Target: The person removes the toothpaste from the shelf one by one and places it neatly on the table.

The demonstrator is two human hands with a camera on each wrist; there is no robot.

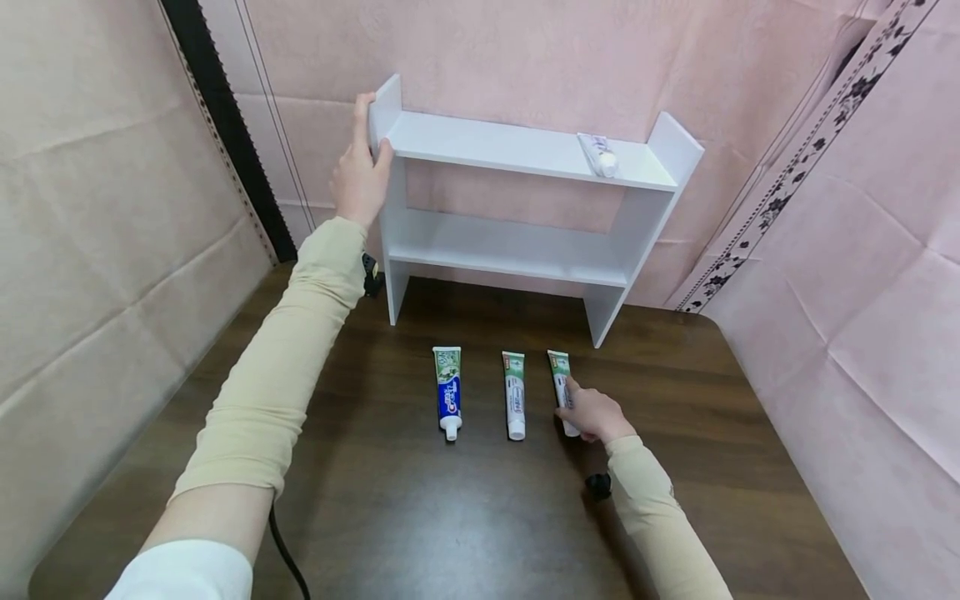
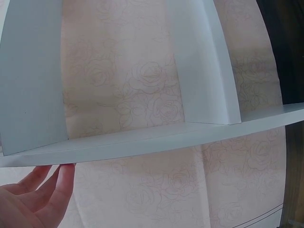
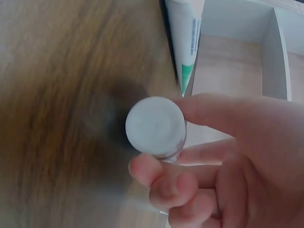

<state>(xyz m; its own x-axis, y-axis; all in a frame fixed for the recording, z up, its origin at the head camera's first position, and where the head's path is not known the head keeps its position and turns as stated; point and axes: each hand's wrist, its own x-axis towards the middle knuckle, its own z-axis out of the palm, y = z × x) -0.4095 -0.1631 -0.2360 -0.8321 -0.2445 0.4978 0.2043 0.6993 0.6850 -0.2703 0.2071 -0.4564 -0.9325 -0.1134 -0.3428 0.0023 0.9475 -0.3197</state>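
My left hand [image 1: 360, 179] holds the left side panel of a white two-tier shelf [image 1: 525, 150], thumb on its front edge and fingers along the outer face. In the left wrist view the fingertips [image 2: 61, 183] touch the panel's edge [image 2: 142, 142]. My right hand [image 1: 592, 414] grips the cap end of the rightmost toothpaste tube [image 1: 558, 375], which lies on the dark wooden table [image 1: 465, 517]. In the right wrist view the fingers [image 3: 223, 156] curl round the tube's white cap [image 3: 154, 126].
Two more tubes lie side by side on the table: a blue one [image 1: 448, 390] and a white and green one [image 1: 514, 393]. Another tube [image 1: 598, 154] lies on the top shelf at the right. Pink cloth hangs behind and beside the table.
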